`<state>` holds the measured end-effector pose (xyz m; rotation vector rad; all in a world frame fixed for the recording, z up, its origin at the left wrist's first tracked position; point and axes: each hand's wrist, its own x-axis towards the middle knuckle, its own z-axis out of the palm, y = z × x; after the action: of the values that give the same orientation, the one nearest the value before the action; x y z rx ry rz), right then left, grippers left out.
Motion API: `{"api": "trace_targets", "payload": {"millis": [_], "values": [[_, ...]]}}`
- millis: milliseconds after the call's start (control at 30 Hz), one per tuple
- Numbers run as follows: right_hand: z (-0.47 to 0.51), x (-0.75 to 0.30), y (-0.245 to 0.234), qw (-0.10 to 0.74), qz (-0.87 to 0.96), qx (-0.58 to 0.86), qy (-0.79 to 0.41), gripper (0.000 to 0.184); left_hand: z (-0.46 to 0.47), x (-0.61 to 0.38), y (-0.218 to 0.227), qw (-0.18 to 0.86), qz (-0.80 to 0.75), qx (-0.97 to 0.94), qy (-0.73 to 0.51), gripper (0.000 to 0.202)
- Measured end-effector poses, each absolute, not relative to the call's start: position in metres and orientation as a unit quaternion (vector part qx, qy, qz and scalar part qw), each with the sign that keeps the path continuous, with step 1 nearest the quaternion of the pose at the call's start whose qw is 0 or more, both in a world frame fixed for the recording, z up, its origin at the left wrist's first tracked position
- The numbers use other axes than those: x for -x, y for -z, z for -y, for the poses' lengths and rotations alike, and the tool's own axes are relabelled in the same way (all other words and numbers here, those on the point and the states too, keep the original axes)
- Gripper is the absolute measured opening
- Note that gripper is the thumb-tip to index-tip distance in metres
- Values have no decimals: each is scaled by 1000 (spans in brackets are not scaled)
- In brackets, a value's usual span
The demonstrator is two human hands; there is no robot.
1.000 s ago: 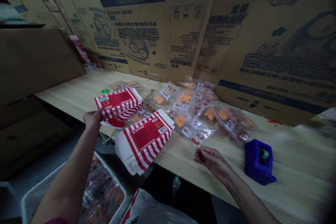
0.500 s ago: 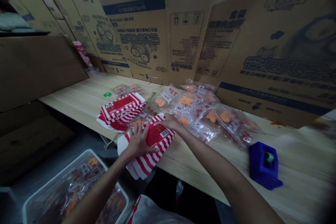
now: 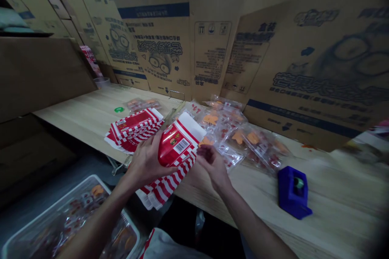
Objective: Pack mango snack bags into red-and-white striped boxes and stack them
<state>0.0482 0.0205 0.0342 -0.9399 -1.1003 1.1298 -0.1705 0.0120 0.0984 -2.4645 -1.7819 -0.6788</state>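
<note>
My left hand grips a flat red-and-white striped carton and holds it tilted up off the near stack of cartons at the table's front edge. My right hand is at the carton's right edge, fingers curled; whether it touches the carton I cannot tell. A second stack of striped cartons lies to the left. Clear packets with orange pieces are heaped just beyond my hands.
A blue tape dispenser sits on the wooden table to the right. Printed cardboard boxes wall the back. A clear bin of packets stands low left, below the table. A green roll lies far left.
My left hand left the far stack, came to the near stack and lifted its top carton. My right hand drew back from the stack's far corner to the carton's right edge.
</note>
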Motion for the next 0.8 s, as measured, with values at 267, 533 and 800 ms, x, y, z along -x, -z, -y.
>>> {"api": "trace_targets", "payload": {"millis": [267, 533, 800], "values": [[45, -82, -38, 616, 469, 337, -536, 36, 20, 87, -97, -128, 509, 800, 290, 108], [71, -152, -11, 618, 428, 470, -462, 18, 20, 59, -61, -513, 421, 662, 349, 38], [82, -152, 19, 575, 347, 447, -592, 28, 38, 60, -6, -705, 372, 494, 348, 34]]}}
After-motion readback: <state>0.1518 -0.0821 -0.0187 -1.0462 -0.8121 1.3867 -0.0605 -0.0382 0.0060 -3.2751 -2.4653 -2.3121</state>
